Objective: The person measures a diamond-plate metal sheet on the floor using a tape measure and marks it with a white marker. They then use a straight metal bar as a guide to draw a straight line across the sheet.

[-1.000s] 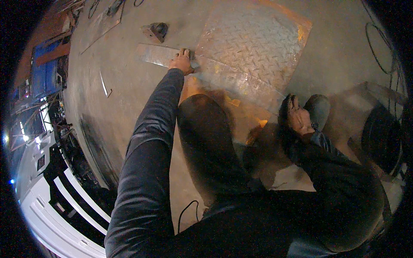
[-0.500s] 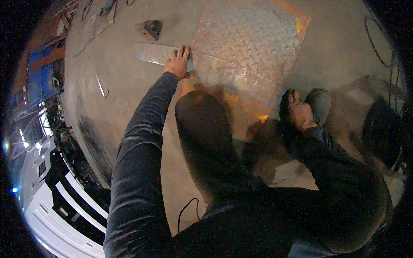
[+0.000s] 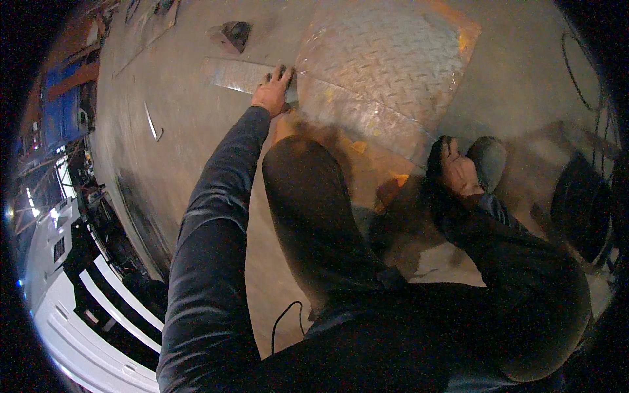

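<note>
Left hand (image 3: 272, 92) rests on a metal strip (image 3: 239, 73) — spread, unclenched. Strip's left end reaches past the rusty patterned plate (image 3: 386, 65) on the floor (image 3: 190, 124). Right hand (image 3: 460, 171) near plate's right corner — can't tell if it grips.

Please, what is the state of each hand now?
Left hand: open, fingers spread on the long, flat, grey metal strip.
Right hand: cannot be told, too dark there.
</note>
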The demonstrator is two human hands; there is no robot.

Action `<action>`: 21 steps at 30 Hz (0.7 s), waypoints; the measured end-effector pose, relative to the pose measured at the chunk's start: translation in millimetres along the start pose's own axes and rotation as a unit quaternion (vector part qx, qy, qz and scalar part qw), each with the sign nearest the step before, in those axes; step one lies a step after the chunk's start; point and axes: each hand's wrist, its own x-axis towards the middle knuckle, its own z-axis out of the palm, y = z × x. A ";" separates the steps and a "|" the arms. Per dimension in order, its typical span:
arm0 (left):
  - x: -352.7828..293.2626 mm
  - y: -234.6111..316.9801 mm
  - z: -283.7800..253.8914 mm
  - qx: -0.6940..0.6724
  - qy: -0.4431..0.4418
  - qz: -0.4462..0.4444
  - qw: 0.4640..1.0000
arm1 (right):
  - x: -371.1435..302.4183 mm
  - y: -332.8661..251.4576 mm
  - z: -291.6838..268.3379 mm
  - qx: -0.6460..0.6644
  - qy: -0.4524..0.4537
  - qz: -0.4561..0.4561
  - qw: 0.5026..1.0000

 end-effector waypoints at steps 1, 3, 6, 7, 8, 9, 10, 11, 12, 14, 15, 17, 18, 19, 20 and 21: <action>0.9 -0.8 0.6 0.008 0.001 0.007 1.000 | -0.5 -0.5 -0.8 0.003 -0.002 0.000 1.000; -1.1 2.5 -3.0 0.001 -0.013 -0.005 1.000 | -0.1 -1.5 -3.8 0.011 -0.008 0.000 1.000; -8.6 9.0 -15.8 0.022 -0.016 -0.014 1.000 | 2.8 -1.6 -5.6 0.028 -0.016 0.007 0.999; -8.3 10.4 -17.7 0.033 -0.012 -0.015 0.999 | 2.8 2.1 -0.6 0.037 -0.010 0.006 0.999; -6.8 11.0 -20.0 0.041 -0.011 -0.011 0.999 | 6.8 7.4 19.4 0.021 0.007 0.011 1.000; -6.0 10.5 -21.1 0.050 -0.010 -0.008 0.999 | 10.4 7.3 27.4 0.006 0.025 0.016 1.000; -4.6 11.0 -22.0 0.058 -0.009 -0.005 0.998 | 12.1 8.4 35.1 -0.009 0.041 0.021 0.999; -2.3 12.6 -22.6 0.058 -0.007 -0.001 0.998 | 11.4 13.9 41.0 0.004 -0.002 0.045 0.999; -11.4 7.1 -21.0 0.060 -0.013 -0.008 0.998 | 12.9 0.5 14.9 0.018 -0.047 0.056 0.997; -10.2 6.1 -21.2 0.057 -0.009 -0.007 0.998 | 10.3 -3.5 -0.5 0.025 -0.070 0.072 0.995; -7.9 6.4 -19.7 0.054 -0.006 -0.007 0.998 | 9.0 -2.2 4.4 0.021 -0.050 0.068 0.996; -5.9 7.8 -16.3 0.048 0.005 -0.005 0.999 | 6.0 1.1 10.9 0.016 -0.023 0.059 0.998; -6.8 8.2 -14.0 0.045 0.012 -0.005 0.999 | 5.3 -1.0 5.3 0.012 -0.025 0.055 0.998; -7.0 8.6 -12.5 0.042 0.019 -0.004 0.999 | 3.8 -3.6 -0.7 0.008 -0.033 0.049 0.998; -6.9 7.4 -11.6 0.030 0.019 -0.004 0.999 | 3.0 -6.1 -7.8 0.001 -0.050 0.045 0.998; -7.1 5.7 -9.8 0.017 0.020 -0.002 1.000 | 0.9 -7.1 -12.7 -0.003 -0.053 0.039 0.998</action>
